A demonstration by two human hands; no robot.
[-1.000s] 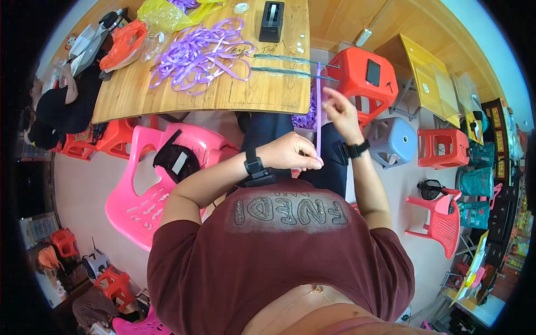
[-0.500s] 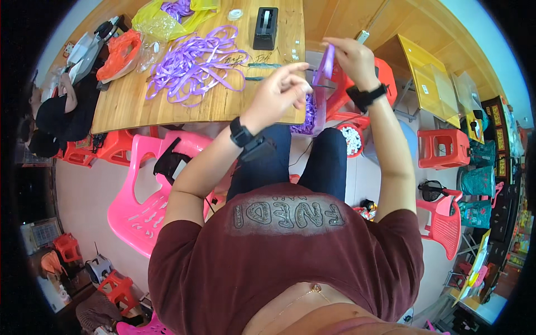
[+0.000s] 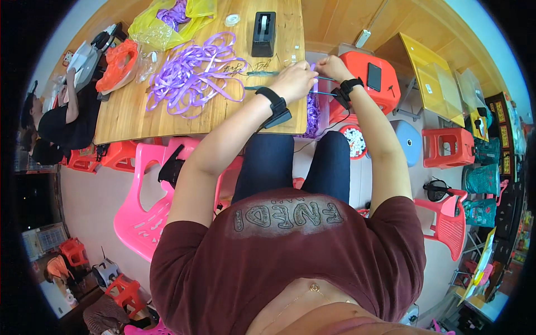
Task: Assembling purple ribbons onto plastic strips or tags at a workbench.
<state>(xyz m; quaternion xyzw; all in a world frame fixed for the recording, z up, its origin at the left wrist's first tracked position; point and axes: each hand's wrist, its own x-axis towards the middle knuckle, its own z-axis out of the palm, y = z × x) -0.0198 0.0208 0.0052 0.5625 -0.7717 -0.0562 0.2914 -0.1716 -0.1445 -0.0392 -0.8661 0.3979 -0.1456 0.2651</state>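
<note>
My left hand [image 3: 297, 81] and my right hand [image 3: 334, 68] meet just past the right edge of the wooden table [image 3: 120, 120]. Both have their fingers pinched, with a bit of purple ribbon [image 3: 313, 68] showing between the fingertips; most of it is hidden. Under my hands, two thin dark rods [image 3: 324, 93] stick out sideways from the table. Below them a clear bin [image 3: 322, 114] holds a heap of purple ribbon pieces [image 3: 311, 114]. To the left, a loose tangle of long purple ribbon [image 3: 187, 72] lies on the tabletop.
A black tape dispenser [image 3: 263, 36] and a tape roll [image 3: 232, 20] sit on the table. Behind the tangle is a yellow plastic bag [image 3: 167, 30]. A phone [image 3: 374, 77] lies on a red stool [image 3: 385, 100]. A pink chair [image 3: 139, 206] stands left, and another person [image 3: 61, 120] sits far left.
My right hand has come down and left, drawing its raised ribbon loop in to my left hand. My left hand has moved right, and its spread fingers have closed.
</note>
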